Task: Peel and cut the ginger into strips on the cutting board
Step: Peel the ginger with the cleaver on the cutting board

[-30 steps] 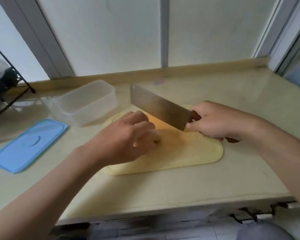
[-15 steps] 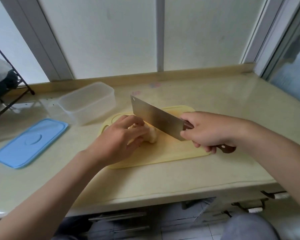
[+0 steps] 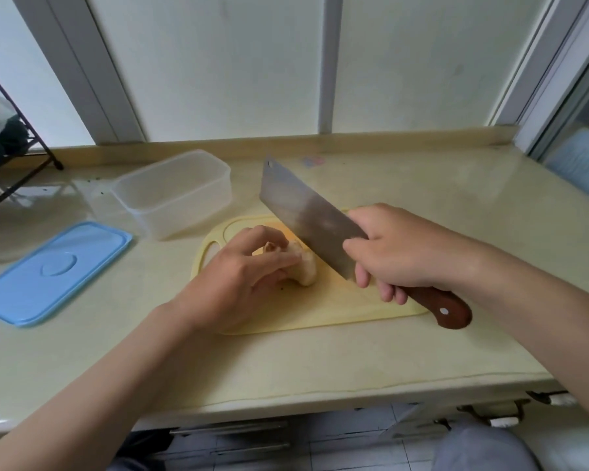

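View: the head camera, the only one, looking down over the pale counter below a window.
Ginger: one pale, knobbly piece lying on the left half of the cutting board, seemingly in one lump.
Left hand: the left hand curls over the ginger from the near left, fingers bent round it and pinning it to the board. Most of the root is hidden under them.
Right hand: the right hand is wrapped tight round the cleaver where blade meets handle, and the brown handle sticks out near and right of the fist.
Cleaver: the blade slants from far left to near right, its edge just right of the ginger. I cannot tell whether it touches.
Done so far: very little, by my reckoning. I see no strips, slices or peelings on the board, only a dark speck or two near the root.
Peel: the exposed end looks pale and smooth, but I cannot say whether that is skin or bared flesh.
Left to do: likely most of the job, meaning any peeling, slicing into slabs, then cutting those into strips.
Step in hand: looks like lining up a first cut or scrape at the ginger's right end.
Around: a clear plastic tub stands far left of the board, with its blue lid flat on the counter further left.
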Demonstrator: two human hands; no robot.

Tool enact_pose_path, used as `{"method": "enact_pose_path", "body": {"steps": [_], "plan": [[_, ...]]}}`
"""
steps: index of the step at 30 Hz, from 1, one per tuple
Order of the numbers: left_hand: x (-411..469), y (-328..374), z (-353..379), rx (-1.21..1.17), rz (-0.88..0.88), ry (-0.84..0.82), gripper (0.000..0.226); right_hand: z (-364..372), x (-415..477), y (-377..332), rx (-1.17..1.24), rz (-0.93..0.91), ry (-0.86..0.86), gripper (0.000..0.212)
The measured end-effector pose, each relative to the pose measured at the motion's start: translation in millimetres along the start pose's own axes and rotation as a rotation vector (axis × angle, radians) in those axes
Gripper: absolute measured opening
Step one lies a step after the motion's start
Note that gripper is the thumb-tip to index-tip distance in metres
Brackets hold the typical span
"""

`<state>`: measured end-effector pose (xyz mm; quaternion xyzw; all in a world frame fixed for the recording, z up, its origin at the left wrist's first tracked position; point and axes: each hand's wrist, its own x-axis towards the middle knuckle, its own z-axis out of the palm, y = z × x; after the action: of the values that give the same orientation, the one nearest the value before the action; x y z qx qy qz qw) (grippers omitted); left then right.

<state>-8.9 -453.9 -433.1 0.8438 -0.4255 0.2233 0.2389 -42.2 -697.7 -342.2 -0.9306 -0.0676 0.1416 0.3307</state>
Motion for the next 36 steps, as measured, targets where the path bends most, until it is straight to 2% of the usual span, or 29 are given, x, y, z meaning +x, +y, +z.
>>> {"method": "enact_pose_path", "body": {"steps": [11,36], "plan": [[1.5,-0.6,-1.4,-0.015,0.023,0.006,0.024,3.7,-1.9,-1.0,-0.029,-0.004,0.021,0.015],[2.0,3.0,-3.3,-0.01,-0.016,-0.025,0.023,3.0,-13.3,-5.6,-0.172,0.013,-0.003,0.019]]}}
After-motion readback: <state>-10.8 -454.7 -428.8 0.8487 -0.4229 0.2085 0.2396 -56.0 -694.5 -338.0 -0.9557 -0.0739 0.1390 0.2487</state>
